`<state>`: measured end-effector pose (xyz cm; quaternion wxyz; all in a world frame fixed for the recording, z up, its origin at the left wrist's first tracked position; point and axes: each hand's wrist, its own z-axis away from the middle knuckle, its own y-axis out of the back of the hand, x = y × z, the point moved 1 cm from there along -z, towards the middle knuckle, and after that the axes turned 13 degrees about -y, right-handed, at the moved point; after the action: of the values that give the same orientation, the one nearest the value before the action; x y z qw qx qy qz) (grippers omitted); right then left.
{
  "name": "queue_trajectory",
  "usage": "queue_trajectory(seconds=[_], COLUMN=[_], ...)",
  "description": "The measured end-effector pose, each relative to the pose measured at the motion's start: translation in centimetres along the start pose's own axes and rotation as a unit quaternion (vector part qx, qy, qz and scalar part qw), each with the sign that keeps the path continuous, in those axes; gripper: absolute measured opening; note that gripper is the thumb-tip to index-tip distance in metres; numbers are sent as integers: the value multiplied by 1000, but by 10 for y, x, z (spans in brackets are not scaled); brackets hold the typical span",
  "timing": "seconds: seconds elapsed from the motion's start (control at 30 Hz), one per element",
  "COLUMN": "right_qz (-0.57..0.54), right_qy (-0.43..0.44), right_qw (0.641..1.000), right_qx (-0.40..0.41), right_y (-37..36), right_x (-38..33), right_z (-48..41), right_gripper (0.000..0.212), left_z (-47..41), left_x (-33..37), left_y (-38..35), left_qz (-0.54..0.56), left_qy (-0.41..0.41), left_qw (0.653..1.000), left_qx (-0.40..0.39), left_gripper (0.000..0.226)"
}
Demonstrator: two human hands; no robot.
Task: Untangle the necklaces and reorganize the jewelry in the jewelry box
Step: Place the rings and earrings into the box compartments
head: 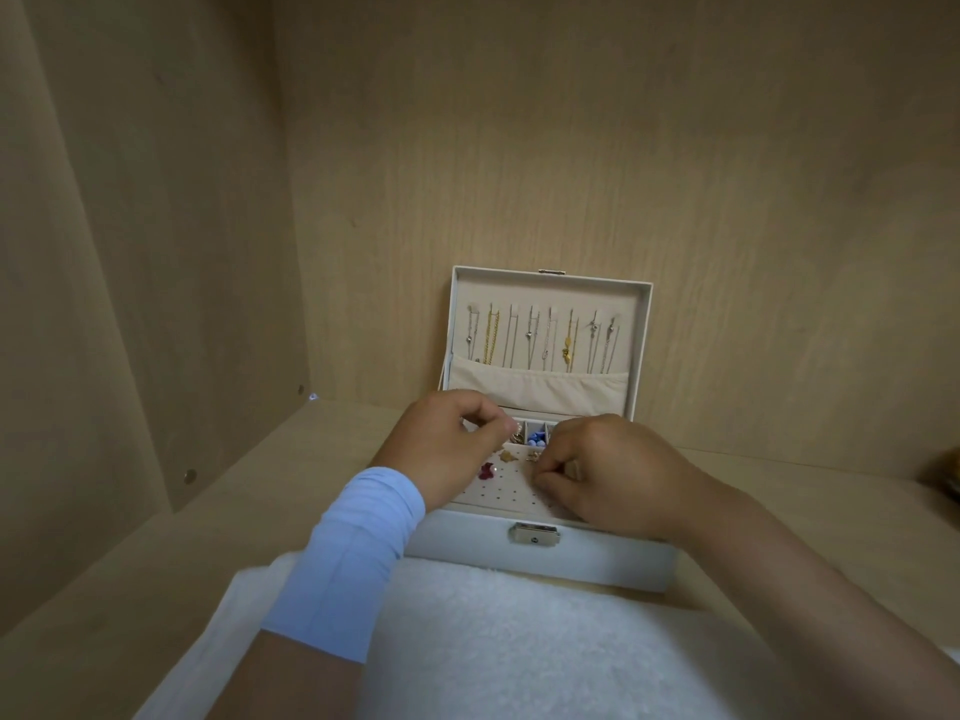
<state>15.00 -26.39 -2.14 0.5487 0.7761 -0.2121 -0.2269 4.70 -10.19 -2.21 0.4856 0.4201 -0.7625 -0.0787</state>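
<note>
A white jewelry box [587, 558] stands open on the shelf, its lid upright. Several silver and gold necklaces [543, 337] hang straight on hooks inside the lid, their ends tucked in a cream pocket [535, 389]. Both hands hover over the tray's perforated earring panel [501, 493]. My left hand [449, 444] has its fingers curled with thumb and forefinger pinched; anything between them is too small to see. My right hand [605, 472] pinches a small gold earring [532, 456] at the panel's top. Red earrings [487, 470], a gold star piece [506, 454] and blue pieces [536, 437] lie between the hands.
A white fluffy towel [519, 646] lies on the wooden shelf in front of the box. Wooden cabinet walls close in at the left and back. A brownish object [948, 472] shows at the right edge. A metal latch [533, 534] sits on the box front.
</note>
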Motion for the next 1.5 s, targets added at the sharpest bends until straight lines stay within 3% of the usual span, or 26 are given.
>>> queue_trajectory(seconds=[0.13, 0.2, 0.27, 0.37, 0.57, 0.67, 0.77, 1.17, 1.27, 1.5], right_qz=[-157, -247, -292, -306, -294, -221, -139, -5, 19, -36], right_qy=[-55, -46, -28, -31, -35, -73, -97, -56, -41, -60], right_qw=[984, 965, 954, 948, 948, 966, 982, 993, 996, 997], right_qx=[56, 76, 61, 80, 116, 115, 87, 105, 80, 29], right_y=[12, 18, 21, 23, 26, 16, 5, -9, -7, 4], right_x=[8, 8, 3, 1, 12, 27, 33, 26, 25, 32], right_z=[-3, -2, 1, 3, 1, -6, -8, -8, -7, -6], right_gripper=[12, 21, 27, 19, 9, 6, 7, 7, 10, 18], left_z=[-1, -2, -3, -3, -3, -3, -1, 2, 2, 1], left_x=[3, 7, 11, 15, 19, 10, 4, 2, 2, 1], left_y=[-3, -6, -10, -16, -20, -24, -28, -30, -31, -33], left_qz=[50, 72, 90, 119, 127, -17, -162, -199, -196, -194], left_qy=[10, 12, 13, 16, -2, -53, -101, -110, -104, -110], left_qw=[999, 997, 996, 993, 992, 998, 981, 969, 970, 970], left_qx=[0, 5, 10, 0, 14, -1, -46, -94, -99, -93], left_gripper=[12, 13, 16, 16, 18, 15, 12, 18, 18, 19])
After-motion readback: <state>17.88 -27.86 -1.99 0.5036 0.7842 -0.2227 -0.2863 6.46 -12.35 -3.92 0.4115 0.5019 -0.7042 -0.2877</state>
